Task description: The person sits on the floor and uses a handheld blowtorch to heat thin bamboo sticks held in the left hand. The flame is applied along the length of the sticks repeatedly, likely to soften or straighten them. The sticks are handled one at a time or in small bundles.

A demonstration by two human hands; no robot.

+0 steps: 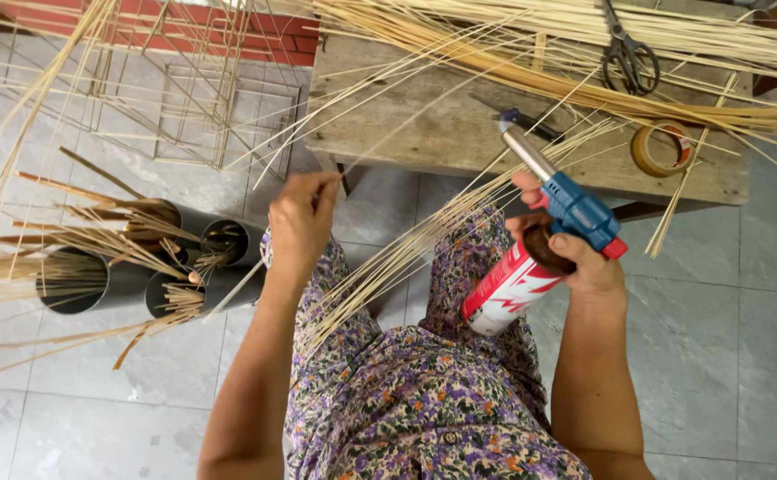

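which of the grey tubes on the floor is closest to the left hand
The right-most grey tube, its dark mouth just left of the left hand. The other tubes lie farther left, stuffed with bamboo sticks.

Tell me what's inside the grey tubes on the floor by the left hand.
The grey tubes lie on their sides, with thin bamboo sticks poking out of their open mouths. Farther in they are dark, so how deep the sticks reach, or what else is inside, cannot be seen.

1. Gas canister (504, 292): a red and white cylinder with a printed label, lying tilted at about four o'clock from the picture's centre, under the blue torch head (578, 213), gripped in the right hand (575, 253).
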